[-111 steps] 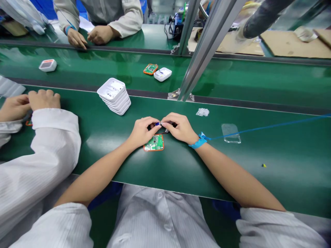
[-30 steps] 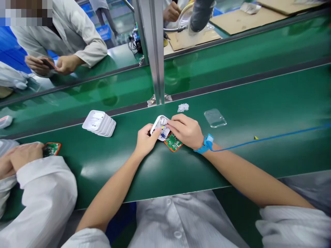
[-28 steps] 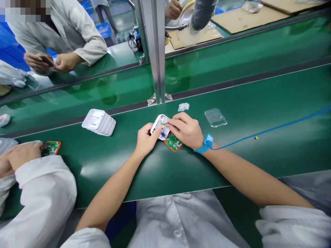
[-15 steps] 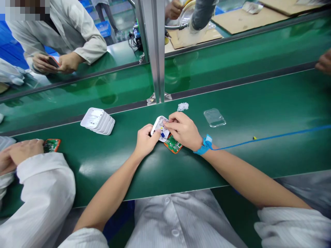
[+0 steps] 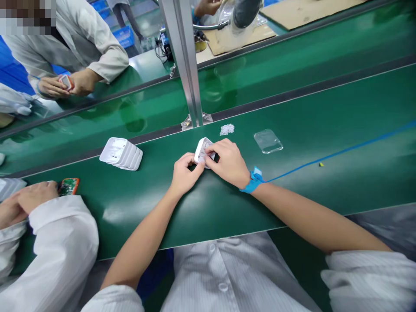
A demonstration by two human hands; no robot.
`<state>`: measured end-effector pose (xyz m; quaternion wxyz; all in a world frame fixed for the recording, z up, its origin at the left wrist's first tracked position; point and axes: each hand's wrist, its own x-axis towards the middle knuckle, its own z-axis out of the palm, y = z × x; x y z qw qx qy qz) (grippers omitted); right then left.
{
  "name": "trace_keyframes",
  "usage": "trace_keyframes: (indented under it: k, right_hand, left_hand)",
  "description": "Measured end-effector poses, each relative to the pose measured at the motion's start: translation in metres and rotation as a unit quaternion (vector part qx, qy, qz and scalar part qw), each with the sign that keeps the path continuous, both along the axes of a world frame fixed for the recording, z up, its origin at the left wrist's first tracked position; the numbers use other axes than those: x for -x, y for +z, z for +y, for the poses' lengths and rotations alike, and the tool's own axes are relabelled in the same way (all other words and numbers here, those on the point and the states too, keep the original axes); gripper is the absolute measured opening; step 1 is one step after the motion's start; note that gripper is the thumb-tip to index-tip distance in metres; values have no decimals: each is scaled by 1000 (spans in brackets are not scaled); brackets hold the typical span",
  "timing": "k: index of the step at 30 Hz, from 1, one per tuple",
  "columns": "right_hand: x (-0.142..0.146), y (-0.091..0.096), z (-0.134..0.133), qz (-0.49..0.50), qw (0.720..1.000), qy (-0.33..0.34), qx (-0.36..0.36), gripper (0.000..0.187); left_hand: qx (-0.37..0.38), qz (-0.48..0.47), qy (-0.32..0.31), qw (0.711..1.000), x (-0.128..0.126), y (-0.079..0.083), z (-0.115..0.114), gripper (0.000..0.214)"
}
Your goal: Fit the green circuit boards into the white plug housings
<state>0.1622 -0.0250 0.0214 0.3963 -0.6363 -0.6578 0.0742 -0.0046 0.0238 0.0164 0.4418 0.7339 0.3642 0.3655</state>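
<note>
A small white plastic case (image 5: 200, 149) is tilted up over the green bench, its inside facing me. My left hand (image 5: 186, 175) grips its left and lower edge with thumb and fingers. My right hand (image 5: 229, 162), wearing a blue wrist strap (image 5: 253, 180), is closed, its thumb and fingertips pinched together at the inside of the case. Whatever they hold is hidden. Behind the case lies a little pile of small clear pieces (image 5: 226, 129). To the left stands a nested stack of similar white cases (image 5: 121, 154).
A clear plastic tray (image 5: 268, 141) lies right of my hands. The strap's blue cord (image 5: 302, 167) runs off right, past a tiny yellow piece (image 5: 321, 164). At left, a co-worker's hands (image 5: 35, 195) are beside an orange-edged circuit board (image 5: 69, 186). A metal post (image 5: 183, 65) rises behind.
The orange-edged circuit board beneath my right hand no longer shows. The case has turned somewhat, and my right fingers now cover more of its inside. The view has shifted slightly.
</note>
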Motion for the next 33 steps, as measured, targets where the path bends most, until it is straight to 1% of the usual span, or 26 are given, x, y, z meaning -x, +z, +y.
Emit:
trace_keyframes:
  k: [2,5,9,13,15,18,23,29,33]
  right_hand:
    - [-1,-1,2,13,1000,-13,13,4]
    - [0,-3,4,17,1000,-20,9,5]
    - [3,-6,6,7,998,-46,-31,9]
    - [4,-8,10,17,995,-63,-75,11]
    - [5,-9,12,23,995,-56,-81,11]
    - [5,-11,12,21,996,-45,-71,10]
    - [6,-12,12,18,997,-43,-64,12]
    - [3,-11,18,36,999,8,-22,17]
    - [1,-10,20,34,999,31,-3,18]
  left_hand:
    - [-7,2,-1,1000,0,1,0,20]
    - [-2,4,0,1000,-2,1,0,16]
    - [20,-6,-1,1000,-3,0,-1,17]
    - [40,-10,1,999,-2,-2,0,24]
    - [41,-10,-6,999,-1,-2,0,27]
    - [39,-9,-14,999,0,-2,0,27]
    - [36,-12,-11,999,-1,-3,0,29]
    - [22,8,-3,1000,-2,-1,-1,31]
    - [30,18,5,999,-3,0,0,29]
